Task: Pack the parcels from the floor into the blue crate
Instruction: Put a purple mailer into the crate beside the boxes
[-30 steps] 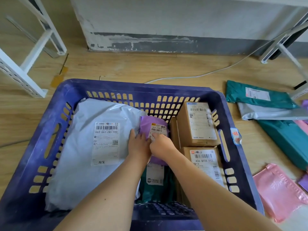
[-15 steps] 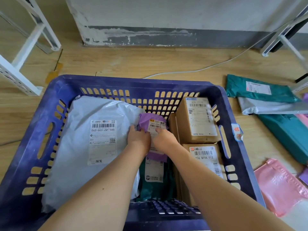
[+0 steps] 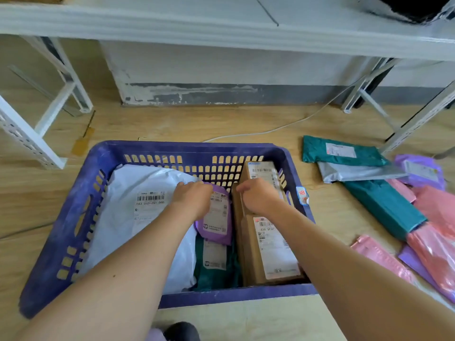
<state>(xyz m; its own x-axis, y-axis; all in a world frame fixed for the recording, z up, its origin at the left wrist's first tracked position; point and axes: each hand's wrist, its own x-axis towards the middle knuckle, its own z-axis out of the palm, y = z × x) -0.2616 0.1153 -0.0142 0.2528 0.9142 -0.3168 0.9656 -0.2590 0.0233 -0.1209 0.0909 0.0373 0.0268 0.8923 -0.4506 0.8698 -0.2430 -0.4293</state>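
Blue crate (image 3: 61, 232): rigid plastic, slotted walls, sits on a wood-grain floor (image 3: 221, 124). Inside, left half: big white poly bag (image 3: 138, 225), soft and crinkled, barcode label up. Middle: small purple mailer (image 3: 218, 217), glossy, lying on a dark green bag (image 3: 216, 279). Right side: two brown cardboard boxes, far box (image 3: 263, 171) and near box (image 3: 270, 252), end to end along the right wall, hard square edges.

Left hand (image 3: 193, 200): fingers curled down at the far edge of the purple mailer, where it meets the white bag; can't tell if it's actually gripping. Right hand (image 3: 258, 196): loosely curled, empty, over the seam between the two boxes.

Crate floor is fully covered; only open room is above the parcels.

On the floor to the right, well clear of the crate: a teal mailer (image 3: 342, 152), a grey one (image 3: 357, 172), a long teal package (image 3: 386, 207), pink mailers (image 3: 384, 259), more purple ones (image 3: 422, 172). All soft film, overlapping. White cable (image 3: 270, 130) runs past the far side of the crate.
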